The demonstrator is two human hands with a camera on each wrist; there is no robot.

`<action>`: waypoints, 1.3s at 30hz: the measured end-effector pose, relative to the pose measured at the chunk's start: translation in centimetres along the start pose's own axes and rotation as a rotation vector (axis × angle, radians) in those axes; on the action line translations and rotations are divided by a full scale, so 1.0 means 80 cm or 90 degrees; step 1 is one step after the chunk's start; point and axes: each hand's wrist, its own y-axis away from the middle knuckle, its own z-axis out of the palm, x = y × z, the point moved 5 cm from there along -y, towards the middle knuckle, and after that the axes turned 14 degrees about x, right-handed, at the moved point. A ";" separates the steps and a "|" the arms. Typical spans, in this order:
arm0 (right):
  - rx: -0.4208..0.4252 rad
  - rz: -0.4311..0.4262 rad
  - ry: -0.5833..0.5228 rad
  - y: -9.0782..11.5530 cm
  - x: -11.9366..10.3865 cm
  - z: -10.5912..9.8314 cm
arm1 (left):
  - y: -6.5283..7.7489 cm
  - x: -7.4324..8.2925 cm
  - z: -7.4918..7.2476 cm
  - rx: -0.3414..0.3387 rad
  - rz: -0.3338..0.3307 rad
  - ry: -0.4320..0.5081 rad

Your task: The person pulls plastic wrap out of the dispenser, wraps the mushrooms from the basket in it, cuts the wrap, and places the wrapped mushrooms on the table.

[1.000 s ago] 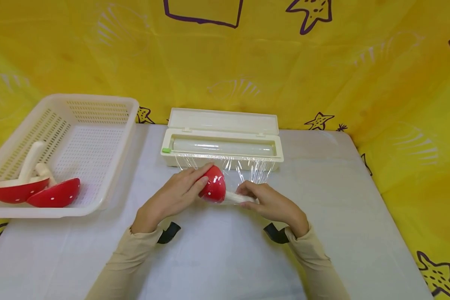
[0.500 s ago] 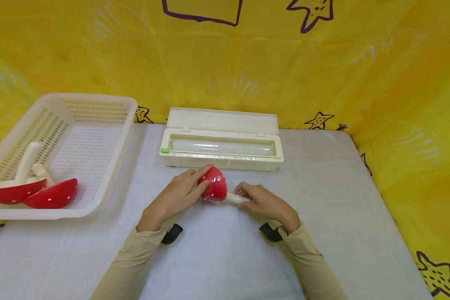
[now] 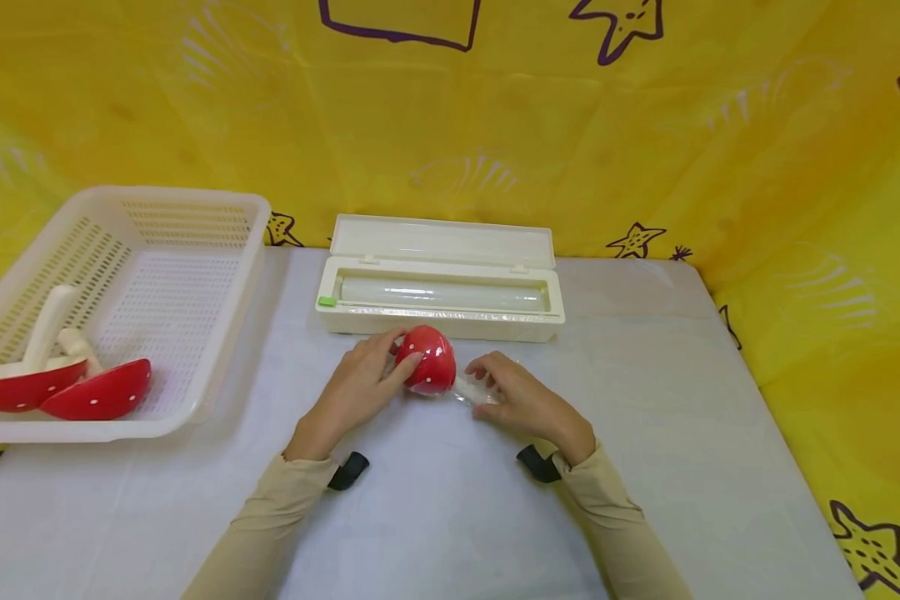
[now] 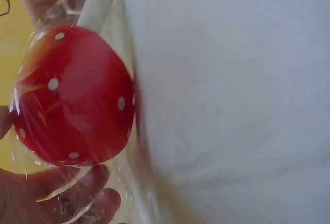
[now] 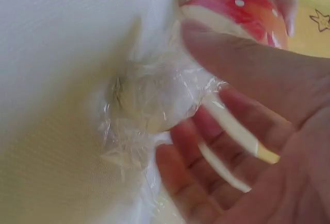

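Observation:
A red ladle (image 3: 429,360) with white dots and a white handle (image 3: 471,390) is wrapped in clear plastic film, its rounded bowl facing up. My left hand (image 3: 363,375) holds the bowl from its left side, thumb on the red surface; several fingers (image 4: 98,198) show below the bowl in the left wrist view. Around the handle end, my right hand (image 3: 528,400) has thumb and fingers spread apart. Crumpled film (image 5: 165,92) bunches there in the right wrist view, close to the fingertips. Behind the hands stands a cream film dispenser (image 3: 438,323), lid raised, with a roll (image 3: 442,293) inside.
A white plastic basket (image 3: 228,333) stands at the left with two more red dotted ladles (image 3: 101,392) in it. The table has a white cover (image 3: 435,517). A yellow patterned cloth (image 3: 420,108) hangs behind and along the right side.
The film stretched between dispenser and ladle has come away from the box. Film now wraps the ladle, whose bowl has turned rounded side up. My right hand's fingers have loosened around the handle.

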 end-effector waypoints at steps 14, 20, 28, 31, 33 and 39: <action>-0.022 -0.050 -0.011 -0.003 0.007 0.014 | -0.001 -0.007 -0.009 -0.012 -0.017 -0.031; -0.017 -0.026 0.003 -0.002 0.005 0.012 | -0.008 -0.014 -0.032 0.052 0.001 -0.047; 0.003 -0.027 0.010 0.000 -0.005 0.003 | -0.009 -0.024 -0.065 0.053 -0.008 -0.063; 0.010 -0.030 0.005 0.000 -0.006 0.002 | -0.002 -0.030 -0.072 -0.050 -0.030 -0.083; 0.011 -0.030 0.006 -0.001 -0.005 0.003 | 0.004 -0.033 -0.069 -0.136 -0.035 -0.084; 0.002 -0.024 0.002 -0.003 0.001 0.008 | 0.007 -0.024 -0.043 -0.182 0.034 0.026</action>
